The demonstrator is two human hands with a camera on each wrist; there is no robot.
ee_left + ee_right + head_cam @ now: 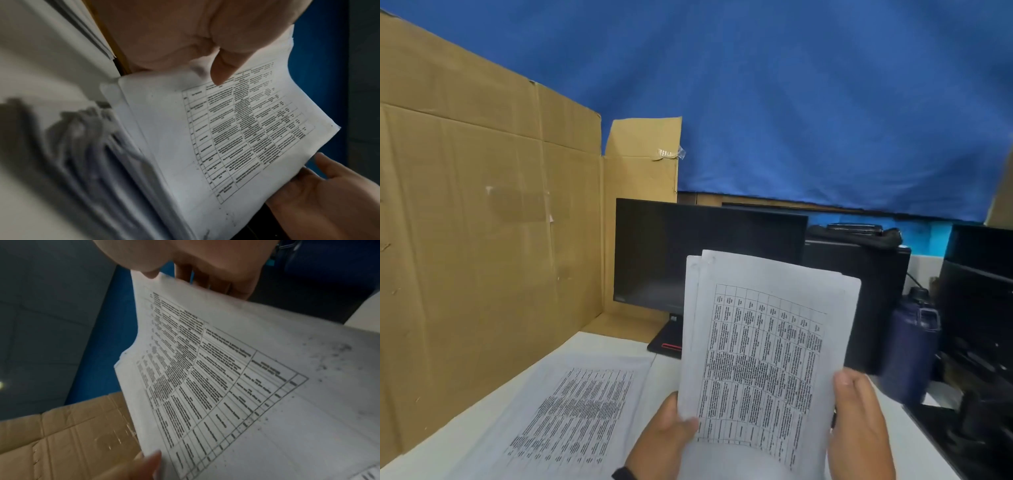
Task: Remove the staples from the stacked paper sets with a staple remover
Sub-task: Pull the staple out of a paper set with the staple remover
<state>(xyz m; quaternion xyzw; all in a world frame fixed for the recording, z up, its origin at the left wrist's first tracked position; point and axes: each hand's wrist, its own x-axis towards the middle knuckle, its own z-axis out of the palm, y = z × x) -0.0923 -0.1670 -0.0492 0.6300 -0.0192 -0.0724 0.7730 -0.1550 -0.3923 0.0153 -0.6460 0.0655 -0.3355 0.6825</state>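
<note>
I hold a printed paper set (pixel 763 346) upright above the table, its sheets slightly fanned at the top left corner. My left hand (pixel 678 428) pinches its lower left edge, thumb (pixel 224 71) on the front. Along the right edge my right hand (pixel 854 397) grips it, thumb in front and fingers (pixel 216 280) behind. The same paper set (pixel 226 129) fills both wrist views, with table grid print on it (pixel 246 369). A stack of more paper sets (pixel 575 411) lies flat on the table to the left. No staple remover shows clearly.
A tall cardboard wall (pixel 482 222) stands along the left. Behind the papers are a dark monitor (pixel 671 253) on its stand, a purple bottle (pixel 911 353) and black equipment (pixel 976 308) at the right. A blue cloth (pixel 791 102) hangs behind.
</note>
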